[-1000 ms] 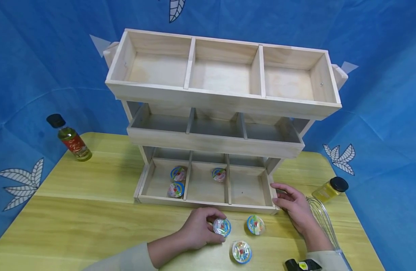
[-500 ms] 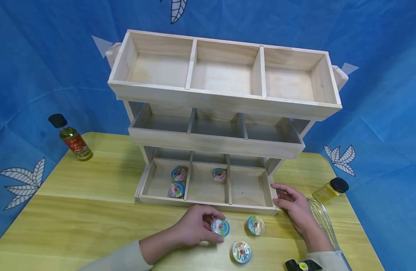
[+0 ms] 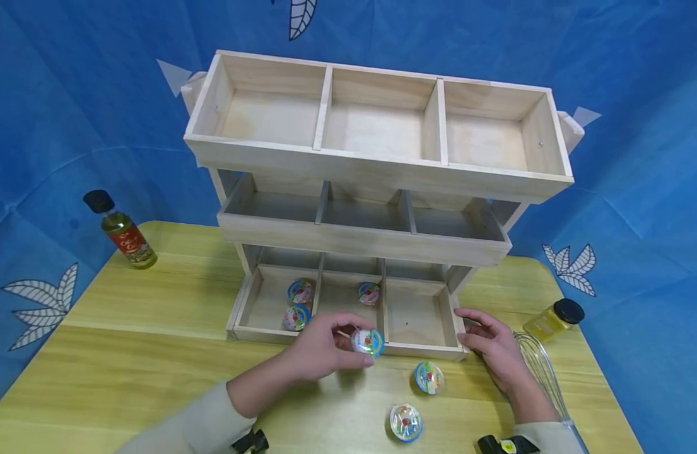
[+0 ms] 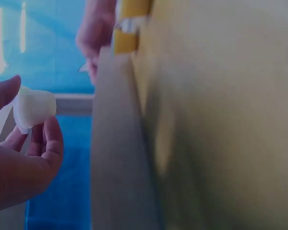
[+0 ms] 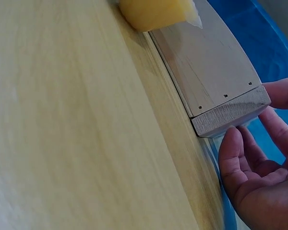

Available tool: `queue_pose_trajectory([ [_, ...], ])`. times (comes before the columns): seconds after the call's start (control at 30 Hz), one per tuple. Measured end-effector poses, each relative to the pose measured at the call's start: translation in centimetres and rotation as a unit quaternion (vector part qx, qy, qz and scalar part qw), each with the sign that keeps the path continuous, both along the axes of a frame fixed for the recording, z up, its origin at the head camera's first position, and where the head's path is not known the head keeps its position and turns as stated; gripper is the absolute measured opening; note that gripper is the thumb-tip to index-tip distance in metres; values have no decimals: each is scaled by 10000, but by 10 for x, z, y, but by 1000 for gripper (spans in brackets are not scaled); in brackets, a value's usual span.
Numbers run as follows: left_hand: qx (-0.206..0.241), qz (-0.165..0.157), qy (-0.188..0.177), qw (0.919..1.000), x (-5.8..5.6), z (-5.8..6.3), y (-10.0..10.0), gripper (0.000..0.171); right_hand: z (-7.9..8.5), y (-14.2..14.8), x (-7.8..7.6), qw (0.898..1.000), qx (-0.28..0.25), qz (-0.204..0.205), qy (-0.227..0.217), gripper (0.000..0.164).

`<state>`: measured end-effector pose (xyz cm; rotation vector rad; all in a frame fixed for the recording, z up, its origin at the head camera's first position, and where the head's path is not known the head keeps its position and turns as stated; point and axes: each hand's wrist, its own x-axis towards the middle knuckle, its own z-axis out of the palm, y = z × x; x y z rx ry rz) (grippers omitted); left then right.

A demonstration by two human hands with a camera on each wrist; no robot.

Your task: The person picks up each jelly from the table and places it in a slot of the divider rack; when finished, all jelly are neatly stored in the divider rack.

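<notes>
My left hand pinches a jelly cup between thumb and fingers, raised in front of the bottom tray's middle compartment. In the left wrist view this cup looks whitish. My right hand holds the right end of the bottom tray of a three-tier wooden rack; the right wrist view has thumb and fingers at the end of its front board. Two jelly cups sit in the left bottom compartment, one cup in the middle. Two more, a cup and another cup, rest on the table.
A whisk lies beside my right forearm, near a jar of yellow contents with a black lid. At the far left stands a bottle with a red label. Blue cloth hangs behind the wooden table.
My left hand has lifted the jelly cup off the table and carried it forward to the tray's front edge. The right hand stays on the rack's end.
</notes>
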<state>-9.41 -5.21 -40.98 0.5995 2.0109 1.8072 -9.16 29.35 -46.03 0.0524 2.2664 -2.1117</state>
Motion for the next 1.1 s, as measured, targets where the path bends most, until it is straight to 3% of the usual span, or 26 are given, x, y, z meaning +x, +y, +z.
queue_pose_trajectory([
  [0.2,98,265,85,9996,-20,6,-8,45,0,0,0,10000,26,-25,-61,44],
  [0.47,-422,318,-70,9986,-41,-10,4,43,-3,2,1,10000,-1,-39,-82,44],
  [0.87,-1559,684,66,9854,-55,-23,26,42,-3,2,-1,9999,-119,-28,-69,43],
  [1.1,-1906,596,47,9798,-58,-30,30,39,0,1,-1,9998,-208,39,-45,43],
])
